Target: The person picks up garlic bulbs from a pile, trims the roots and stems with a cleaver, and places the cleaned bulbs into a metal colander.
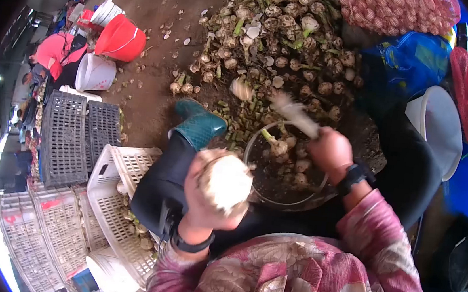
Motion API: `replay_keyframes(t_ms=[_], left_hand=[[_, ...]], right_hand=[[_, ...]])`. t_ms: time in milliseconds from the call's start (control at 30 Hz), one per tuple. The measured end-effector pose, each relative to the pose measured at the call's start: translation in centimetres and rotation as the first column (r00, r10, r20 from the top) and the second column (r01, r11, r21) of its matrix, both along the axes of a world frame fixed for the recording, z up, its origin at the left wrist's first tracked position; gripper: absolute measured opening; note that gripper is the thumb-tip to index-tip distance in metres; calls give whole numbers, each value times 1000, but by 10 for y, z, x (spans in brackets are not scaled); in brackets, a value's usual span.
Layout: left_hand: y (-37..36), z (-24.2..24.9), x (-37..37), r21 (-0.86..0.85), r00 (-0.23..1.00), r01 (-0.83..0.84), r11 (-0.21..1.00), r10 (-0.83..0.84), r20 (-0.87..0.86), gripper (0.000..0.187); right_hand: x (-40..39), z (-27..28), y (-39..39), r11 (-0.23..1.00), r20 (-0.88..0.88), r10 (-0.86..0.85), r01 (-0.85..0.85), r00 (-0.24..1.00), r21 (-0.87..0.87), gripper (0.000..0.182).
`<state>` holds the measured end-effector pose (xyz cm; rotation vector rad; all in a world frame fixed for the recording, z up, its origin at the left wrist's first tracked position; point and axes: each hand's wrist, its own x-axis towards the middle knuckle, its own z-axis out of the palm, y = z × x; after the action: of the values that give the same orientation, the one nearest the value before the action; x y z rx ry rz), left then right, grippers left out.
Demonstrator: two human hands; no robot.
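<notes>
My left hand (197,196) is wrapped round a large pale bulb (227,182), whose cut white face points up. In my right hand (331,151) is a knife (297,114), its blade blurred by motion and pointing up and left, apart from the bulb. Between my legs stands a round clear-rimmed tub (265,199) with several bulbs (279,147) in it. Beyond it lies a big heap of dirty bulbs (286,26) with green stem stubs. A pale peeled or cut piece (242,89), blurred, is at the heap's near edge.
White crates (124,214) and dark crates (66,140) stand at the left, near a red bucket (122,40) and a white bucket (94,72). Another person (55,53) is at the far left. A grey-white basin (438,130) and net sacks (396,12) are at the right.
</notes>
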<state>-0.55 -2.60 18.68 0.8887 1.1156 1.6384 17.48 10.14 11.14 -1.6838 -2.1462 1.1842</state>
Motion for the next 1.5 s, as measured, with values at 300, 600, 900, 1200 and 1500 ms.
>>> replay_keyframes(t_ms=[300,600,900,1200,1500], left_hand=[[32,4,-25,295,896,-136,946,244,-372,71],[23,3,-14,197,977,-175,965,196,-90,52],[56,-31,-23,-154,959,145,977,-177,-223,21],[67,-113,-14,-442,727,-162,882,-196,-658,35],[84,-147,-6,-409,721,27,912,-301,-624,32]], right_hand=[[-25,40,0,947,-319,-51,147,947,287,19],[-27,93,-9,908,-338,329,-198,882,368,19],[-21,29,33,979,-108,-202,205,973,19,30],[19,-79,123,688,-135,-712,723,689,62,26],[34,-163,162,926,791,-86,-244,606,288,16]])
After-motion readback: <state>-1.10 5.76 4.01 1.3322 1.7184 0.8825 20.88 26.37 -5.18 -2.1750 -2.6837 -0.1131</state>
